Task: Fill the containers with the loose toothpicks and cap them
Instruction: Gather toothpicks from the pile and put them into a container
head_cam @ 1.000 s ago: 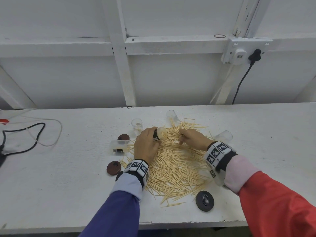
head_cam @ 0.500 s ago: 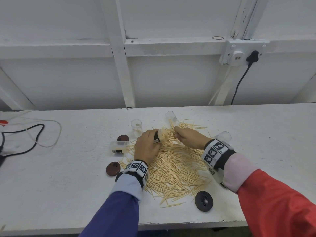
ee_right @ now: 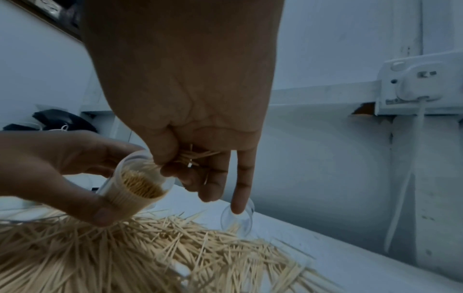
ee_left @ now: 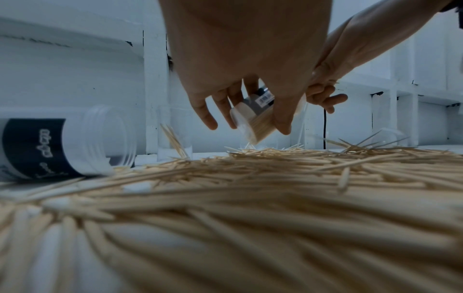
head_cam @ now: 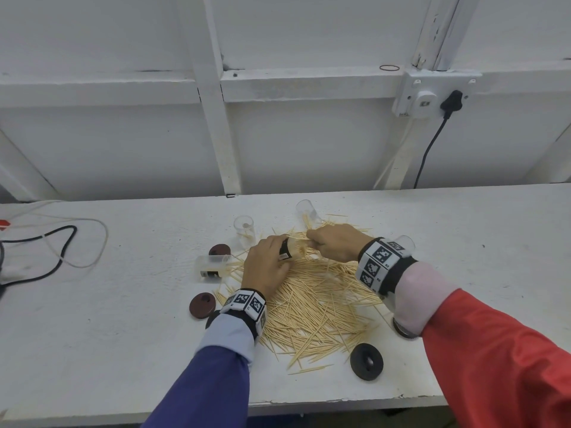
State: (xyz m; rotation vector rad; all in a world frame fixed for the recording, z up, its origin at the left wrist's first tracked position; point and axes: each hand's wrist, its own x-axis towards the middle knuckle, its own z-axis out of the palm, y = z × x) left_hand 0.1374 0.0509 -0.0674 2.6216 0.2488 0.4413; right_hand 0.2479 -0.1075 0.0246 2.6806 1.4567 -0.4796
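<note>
A big heap of loose toothpicks (head_cam: 318, 301) (ee_left: 250, 198) (ee_right: 150, 247) covers the middle of the white table (head_cam: 123, 319). My left hand (head_cam: 268, 264) (ee_left: 250, 95) grips a clear container (head_cam: 292, 249) (ee_left: 253, 123) (ee_right: 135, 188), tilted and nearly full of toothpicks. My right hand (head_cam: 333, 245) (ee_right: 190, 158) pinches a small bunch of toothpicks (ee_right: 192, 156) at the container's mouth. One empty container (head_cam: 213, 267) (ee_left: 62, 146) lies on its side at the left. Two more (head_cam: 245, 231) (head_cam: 307, 211) stand behind, each with a few toothpicks inside.
Dark round caps lie around the heap: two brown ones (head_cam: 202, 305) (head_cam: 220, 251) at the left, a black one (head_cam: 366, 361) near the front edge. Another clear container (head_cam: 404, 242) sits behind my right wrist. Cables (head_cam: 55, 242) trail at the far left. A white wall with a socket (head_cam: 426, 98) is behind.
My right hand has moved left from the heap to the mouth of the held container, carrying a pinch of toothpicks. My left hand keeps its grip in place.
</note>
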